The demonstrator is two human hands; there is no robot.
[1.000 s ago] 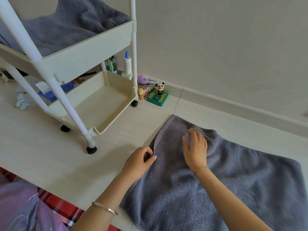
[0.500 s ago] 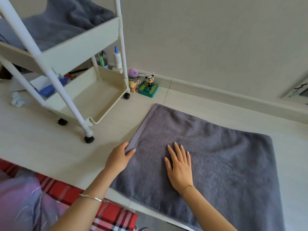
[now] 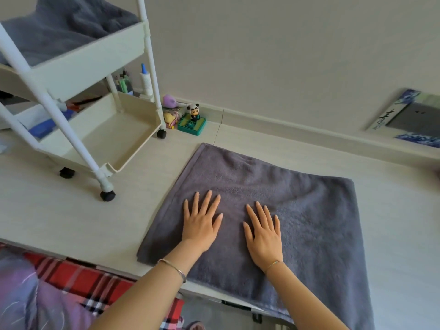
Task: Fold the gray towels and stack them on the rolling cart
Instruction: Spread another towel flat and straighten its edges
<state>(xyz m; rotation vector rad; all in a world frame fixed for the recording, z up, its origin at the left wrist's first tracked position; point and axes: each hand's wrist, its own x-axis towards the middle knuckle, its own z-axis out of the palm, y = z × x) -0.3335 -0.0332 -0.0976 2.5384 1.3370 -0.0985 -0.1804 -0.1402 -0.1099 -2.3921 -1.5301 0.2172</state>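
A gray towel (image 3: 307,210) lies spread flat on the pale surface, its near edge hanging over the front. My left hand (image 3: 201,220) rests flat on its left part, fingers straight and spread. My right hand (image 3: 263,231) lies flat beside it, palm down, nearer the towel's middle. A white rolling cart (image 3: 100,55) stands at the left; another gray towel (image 3: 64,25) lies crumpled in its top tray. The cart's bottom tray (image 3: 112,141) holds nothing in the part I see.
Small toys, a panda figure (image 3: 194,110) on a green box and a purple item (image 3: 169,101), sit by the wall behind the cart. A bottle (image 3: 145,79) stands on the cart's back corner. A framed board (image 3: 414,115) leans at right. Red plaid fabric (image 3: 78,279) lies below.
My left hand let go of the towel's left edge and moved onto the towel, now flat. My right hand stays flat on it. The towel lies smoother.
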